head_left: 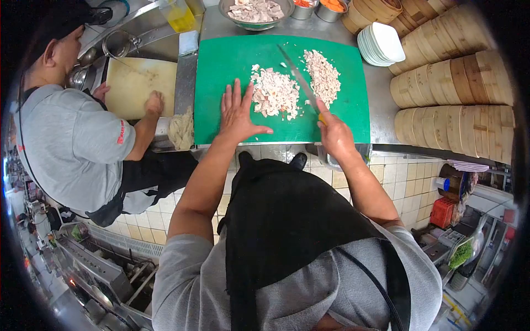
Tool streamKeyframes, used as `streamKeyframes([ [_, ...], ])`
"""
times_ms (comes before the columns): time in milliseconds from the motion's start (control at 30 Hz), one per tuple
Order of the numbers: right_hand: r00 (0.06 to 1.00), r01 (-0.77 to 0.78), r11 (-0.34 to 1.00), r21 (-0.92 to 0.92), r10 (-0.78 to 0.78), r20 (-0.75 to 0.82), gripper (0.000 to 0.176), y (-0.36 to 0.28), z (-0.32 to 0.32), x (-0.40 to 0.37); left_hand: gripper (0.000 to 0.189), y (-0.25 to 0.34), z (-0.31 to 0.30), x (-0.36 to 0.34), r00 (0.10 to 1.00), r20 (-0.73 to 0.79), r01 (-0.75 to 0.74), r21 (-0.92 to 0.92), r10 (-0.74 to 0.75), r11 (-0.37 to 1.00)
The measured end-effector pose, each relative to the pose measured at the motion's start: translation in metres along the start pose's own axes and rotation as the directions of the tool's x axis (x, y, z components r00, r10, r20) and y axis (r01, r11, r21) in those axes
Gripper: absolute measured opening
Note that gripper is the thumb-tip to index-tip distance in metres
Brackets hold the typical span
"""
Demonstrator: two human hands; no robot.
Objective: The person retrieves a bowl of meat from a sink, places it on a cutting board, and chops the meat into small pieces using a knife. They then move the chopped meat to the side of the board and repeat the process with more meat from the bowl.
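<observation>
Right hand gripping knife amid chopped meat

Handle of the knife: not visible to me, enclosed in my right hand.
Far rim of the bowl of chopped meat: cut off by the top edge.
Two tubs of orange pieces: cut off likewise; contents too small for me to name.
Outer ends of the bamboo steamers: lost in the dark lens border.
Co-worker's red sleeve print: too small to read.
</observation>
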State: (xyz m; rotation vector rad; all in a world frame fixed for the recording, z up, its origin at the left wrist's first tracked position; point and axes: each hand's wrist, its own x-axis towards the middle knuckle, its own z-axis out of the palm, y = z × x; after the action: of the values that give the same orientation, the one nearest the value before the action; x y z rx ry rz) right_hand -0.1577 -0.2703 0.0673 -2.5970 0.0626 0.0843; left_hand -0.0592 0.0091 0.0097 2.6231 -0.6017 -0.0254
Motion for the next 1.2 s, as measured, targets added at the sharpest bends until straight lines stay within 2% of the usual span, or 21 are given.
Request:
streamKeyframes([
  [33, 0.999, -0.037, 0.998, -0.043, 0.037, -0.015, 0.071, 0.008, 0.001, -0.002, 0.146, 0.008, -0.002, 0.007, 1.000, 0.000, -0.003, -0.002, 0.003, 1.000],
  [100, 0.996, -0.080, 0.993, -0.086, 0.077, -0.032, 0.070, 0.018, 0.004, -0.006, 0.155, 0.029, -0.003, 0.021, 0.984, 0.161, 0.056, 0.142, -0.078, 0.988],
  [233, 0.991, -0.128, 0.986, -0.111, 0.130, 0.013, 0.070, 0.015, 0.006, -0.012, 0.153, 0.057, 0.007, 0.045, 0.983, 0.140, 0.101, 0.130, -0.120, 0.986],
  [300, 0.986, -0.160, 0.982, -0.103, 0.165, 0.034, 0.070, 0.007, 0.009, -0.010, 0.147, 0.061, 0.020, 0.056, 0.987, 0.025, 0.155, 0.049, -0.157, 0.987],
  [333, 0.987, -0.151, 0.986, -0.077, 0.154, 0.039, 0.071, 0.006, 0.011, -0.008, 0.147, 0.061, 0.025, 0.062, 0.988, 0.025, 0.152, 0.048, -0.153, 0.987],
  [400, 0.988, -0.144, 0.988, -0.052, 0.146, 0.044, 0.072, 0.004, 0.019, -0.006, 0.134, 0.062, 0.035, 0.072, 0.969, -0.065, 0.237, -0.018, -0.237, 0.971],
  [433, 0.994, -0.105, 0.994, 0.031, 0.104, 0.018, 0.073, 0.002, 0.024, -0.004, 0.134, 0.061, 0.039, 0.074, 0.969, -0.064, 0.236, -0.017, -0.237, 0.972],
  [467, 0.998, -0.060, 0.992, 0.113, 0.062, -0.012, 0.075, 0.001, 0.029, -0.001, 0.122, 0.059, 0.042, 0.077, 0.964, -0.133, 0.223, -0.060, -0.229, 0.973],
  [500, 0.998, -0.059, 0.992, 0.115, 0.061, -0.013, 0.075, -0.004, 0.030, 0.002, 0.111, 0.056, 0.047, 0.079, 0.954, -0.202, 0.206, -0.101, -0.223, 0.973],
  [533, 0.996, -0.082, 0.985, 0.152, 0.078, 0.032, 0.076, -0.010, 0.031, 0.004, 0.111, 0.049, 0.056, 0.081, 0.954, -0.202, 0.206, -0.099, -0.223, 0.974],
  [600, 0.993, -0.100, 0.977, 0.190, 0.086, 0.077, 0.077, -0.019, 0.027, 0.007, 0.085, 0.037, 0.060, 0.085, 0.939, -0.340, -0.026, -0.207, -0.047, 0.978],
  [633, 0.994, -0.079, 0.978, 0.193, 0.064, 0.083, 0.077, -0.023, 0.025, 0.006, 0.085, 0.035, 0.058, 0.084, 0.939, -0.342, -0.024, -0.205, -0.049, 0.979],
  [700, 0.995, -0.057, 0.979, 0.197, 0.040, 0.090, 0.076, -0.026, 0.025, 0.002, 0.071, 0.032, 0.052, 0.082, 0.958, -0.210, 0.041, -0.574, -0.195, 0.818],
  [733, 0.998, 0.010, 0.984, 0.178, -0.019, 0.051, 0.076, -0.027, 0.025, -0.001, 0.064, 0.030, 0.047, 0.079, 0.955, -0.166, 0.085, -0.638, -0.246, 0.765],
  [800, 0.997, 0.074, 0.985, 0.158, -0.077, 0.015, 0.076, -0.027, 0.025, -0.004, 0.062, 0.022, 0.037, 0.070, 0.947, -0.207, 0.073, -0.606, -0.245, 0.792],
  [867, 0.988, 0.024, 1.000, -0.009, -0.022, 0.155, 0.076, -0.027, 0.024, -0.003, 0.049, 0.020, 0.030, 0.060, 0.925, -0.298, 0.037, -0.546, -0.236, 0.837],
  [900, 0.988, 0.029, 1.000, -0.009, -0.027, 0.155, 0.076, -0.026, 0.022, -0.001, 0.049, 0.016, 0.028, 0.059, 0.924, -0.301, 0.038, -0.545, -0.237, 0.838],
  [967, 0.993, 0.092, 0.995, 0.029, -0.094, 0.077, 0.072, -0.025, 0.017, -0.001, 0.033, 0.010, 0.026, 0.054, 0.953, -0.289, -0.056, -0.461, -0.090, 0.886],
  [1000, 0.993, 0.092, 0.995, 0.027, -0.094, 0.077, 0.072, -0.029, 0.014, 0.000, 0.033, 0.010, 0.029, 0.054, 0.953, -0.290, -0.056, -0.463, -0.091, 0.885],
  [1067, 0.984, 0.164, 0.983, 0.082, -0.157, -0.088, 0.071, -0.037, 0.009, 0.002, 0.022, 0.010, 0.032, 0.056, 0.950, -0.302, -0.080, -0.465, -0.073, 0.882],
  [1200, 0.991, 0.134, 0.991, -0.005, -0.134, -0.004, 0.071, -0.016, 0.022, 0.010, 0.022, 0.013, 0.031, 0.056, 0.951, -0.301, -0.079, -0.450, -0.069, 0.889],
])
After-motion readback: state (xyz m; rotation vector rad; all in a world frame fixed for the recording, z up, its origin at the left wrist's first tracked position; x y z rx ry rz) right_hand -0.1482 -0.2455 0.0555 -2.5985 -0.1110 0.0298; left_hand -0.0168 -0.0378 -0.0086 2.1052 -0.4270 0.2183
